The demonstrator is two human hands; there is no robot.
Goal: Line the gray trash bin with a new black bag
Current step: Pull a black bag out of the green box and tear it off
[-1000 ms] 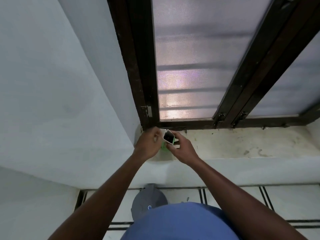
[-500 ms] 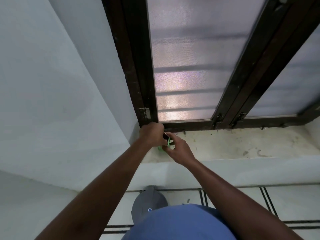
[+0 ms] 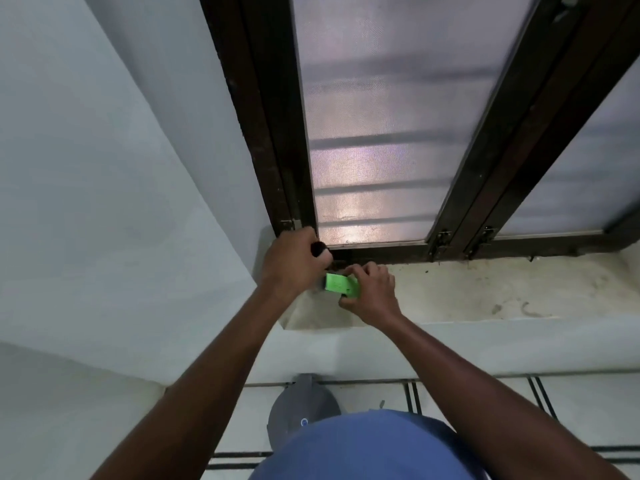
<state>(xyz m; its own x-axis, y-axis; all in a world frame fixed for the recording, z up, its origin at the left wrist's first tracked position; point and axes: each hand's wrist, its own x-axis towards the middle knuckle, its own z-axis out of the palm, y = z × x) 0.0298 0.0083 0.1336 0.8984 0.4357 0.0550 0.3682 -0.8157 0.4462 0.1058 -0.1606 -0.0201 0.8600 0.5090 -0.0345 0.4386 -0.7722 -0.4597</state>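
Note:
My left hand (image 3: 292,263) is closed around a small black roll (image 3: 318,250) at the left corner of the window sill; only the roll's end pokes out of the fist. Just to its right, my right hand (image 3: 372,294) pinches a bright green packet (image 3: 341,284), which touches the left hand. Far below, on the floor by the wall, stands the gray trash bin (image 3: 299,405). Only its lidded top shows, and my blue shirt (image 3: 363,445) hides its near side.
The stained concrete window sill (image 3: 485,289) runs to the right. Behind it stands a dark wooden window frame (image 3: 277,133) with frosted panes. A pale wall fills the left. Tiled floor with dark grout lines (image 3: 412,396) lies below.
The right hand has turned the packet so that its green face shows instead of the dark one. The left hand has risen slightly toward the frame corner, and a black roll end now shows in it.

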